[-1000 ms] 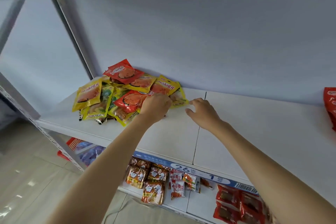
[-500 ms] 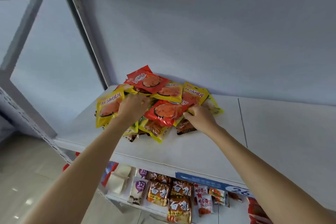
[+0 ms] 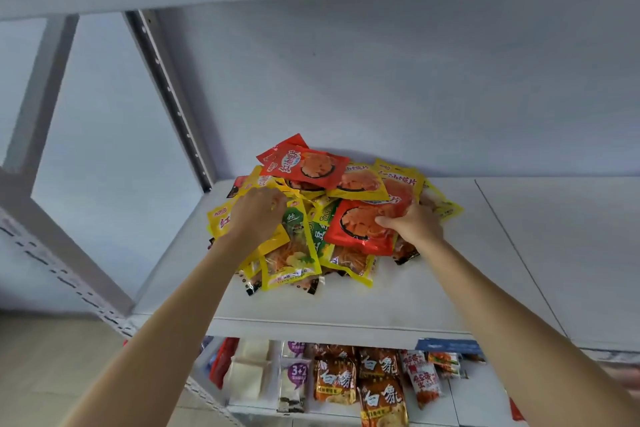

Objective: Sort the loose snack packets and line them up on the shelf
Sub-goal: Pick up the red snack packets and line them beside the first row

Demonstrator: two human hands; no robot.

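The snack packets (image 3: 332, 215) are heaped in one mixed pile at the back left of the shelf (image 3: 398, 302); none is lined up yet. Since half a second ago, the front red packet (image 3: 363, 227) has been pinched at its right edge by the right hand (image 3: 414, 225), so sorting is judged to have begun. The left hand (image 3: 256, 215), on the pile's left side, is seen knuckles-up over a yellow packet (image 3: 221, 218); its grip cannot be told.
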